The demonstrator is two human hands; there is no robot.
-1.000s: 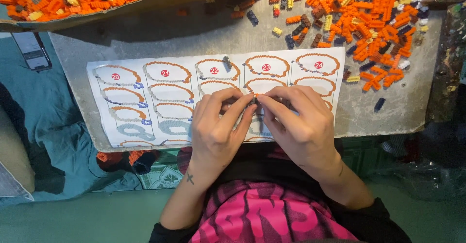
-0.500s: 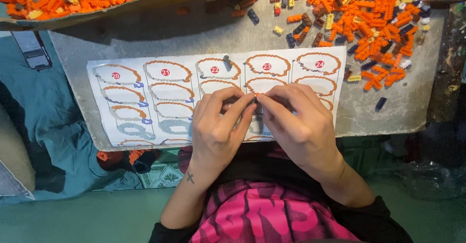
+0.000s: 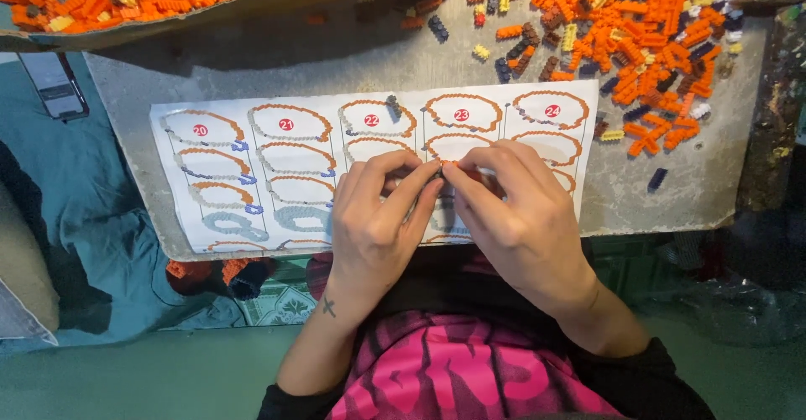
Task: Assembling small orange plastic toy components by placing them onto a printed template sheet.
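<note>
- Orange building bricks (image 3: pixel 646 42) lie heaped loose at upper right of the frame; a second heap fills a cardboard tray (image 3: pixel 210 13) at upper left
- Left hand (image 3: pixel 378 219) and right hand (image 3: pixel 512 214) meet at frame centre, fingertips pinched together on a small brick assembly (image 3: pixel 445 171), held just above the paper instruction sheet (image 3: pixel 252 177)
- Progress, as judged: early; the held piece is only a few bricks, and nearly all stock sits unsorted
- One small dark brick (image 3: pixel 393 105) rests on the sheet, apart from the hands
- Hidden: fingers cover most of the assembly, so its shape and brick count cannot be made out; the sheet's lower diagrams are covered too
- Dark phone (image 3: pixel 54 84) lies at left, on teal cloth (image 3: pixel 101 210)
</note>
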